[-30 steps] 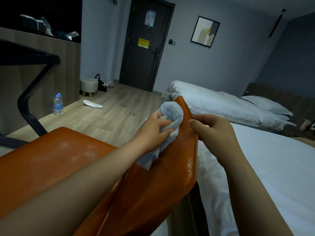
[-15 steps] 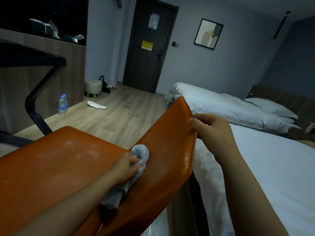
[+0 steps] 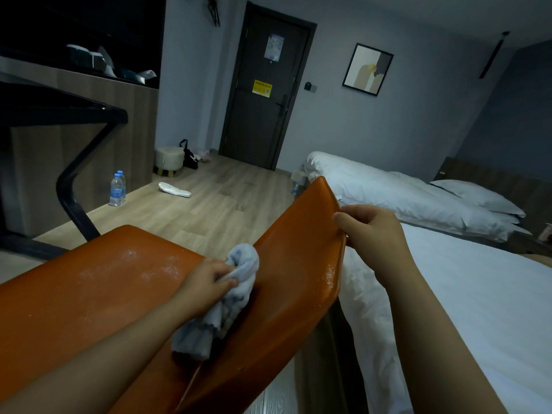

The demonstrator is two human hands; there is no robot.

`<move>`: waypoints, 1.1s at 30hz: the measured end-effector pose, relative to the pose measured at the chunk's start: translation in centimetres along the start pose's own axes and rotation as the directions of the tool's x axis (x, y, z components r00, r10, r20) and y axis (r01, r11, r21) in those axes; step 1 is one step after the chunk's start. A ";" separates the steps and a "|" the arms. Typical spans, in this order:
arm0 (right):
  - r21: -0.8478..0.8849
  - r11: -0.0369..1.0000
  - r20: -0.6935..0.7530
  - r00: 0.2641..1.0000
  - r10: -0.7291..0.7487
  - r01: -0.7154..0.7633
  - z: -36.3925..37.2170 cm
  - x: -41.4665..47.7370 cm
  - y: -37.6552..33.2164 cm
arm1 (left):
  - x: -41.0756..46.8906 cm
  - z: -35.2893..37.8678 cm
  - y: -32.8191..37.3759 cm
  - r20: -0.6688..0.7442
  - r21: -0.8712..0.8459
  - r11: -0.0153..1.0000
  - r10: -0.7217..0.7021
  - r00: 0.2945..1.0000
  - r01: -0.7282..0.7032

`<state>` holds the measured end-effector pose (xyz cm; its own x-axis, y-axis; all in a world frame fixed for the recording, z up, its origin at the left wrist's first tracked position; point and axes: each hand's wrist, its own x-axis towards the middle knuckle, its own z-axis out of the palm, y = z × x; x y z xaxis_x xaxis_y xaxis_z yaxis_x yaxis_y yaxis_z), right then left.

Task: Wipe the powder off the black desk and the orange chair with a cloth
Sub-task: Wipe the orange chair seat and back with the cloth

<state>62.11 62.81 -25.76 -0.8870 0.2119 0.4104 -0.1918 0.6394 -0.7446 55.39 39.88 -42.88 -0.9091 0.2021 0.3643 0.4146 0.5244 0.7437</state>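
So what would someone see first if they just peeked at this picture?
Most likely the big orange chair filling the lower middle. The left hand presses a pale blue cloth against its backrest, and the right hand grips the backrest's edge. Specks of white powder dot the seat beside the cloth, and a white bed fills the right side.

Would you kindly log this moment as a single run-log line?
left hand: grips cloth against orange chair backrest | right hand: holds backrest edge | powder: on seat and backrest edge | black desk: untouched
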 end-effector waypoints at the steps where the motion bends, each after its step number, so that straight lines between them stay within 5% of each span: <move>1: 0.009 1.000 0.012 1.000 0.005 -0.005 -0.1 0.0 -0.1 | 0.1 -0.8 1.0 -0.007 -0.019 1.000 0.020 1.000 -0.020; 7: 0.065 0.998 0.038 0.999 0.016 -0.018 -1.0 -1.0 -0.6 | 0.6 -4.2 8.7 -0.127 -0.070 0.985 0.148 0.981 -0.157; 15: 0.170 0.985 0.055 0.998 0.031 -0.040 -2.2 -4.0 -0.1 | 0.7 -3.0 15.5 -0.081 -0.077 0.964 0.248 0.965 -0.254; 33: 0.256 0.966 0.033 0.999 -0.025 0.015 -2.0 -6.5 -0.2 | -0.1 -1.5 12.1 0.148 -0.043 0.983 0.181 0.972 -0.176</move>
<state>68.76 62.79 -27.16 -0.8953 0.1717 0.4111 -0.3067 0.4318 -0.8482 60.55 44.93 -33.09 -0.8151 0.4133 0.4060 0.5698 0.4448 0.6910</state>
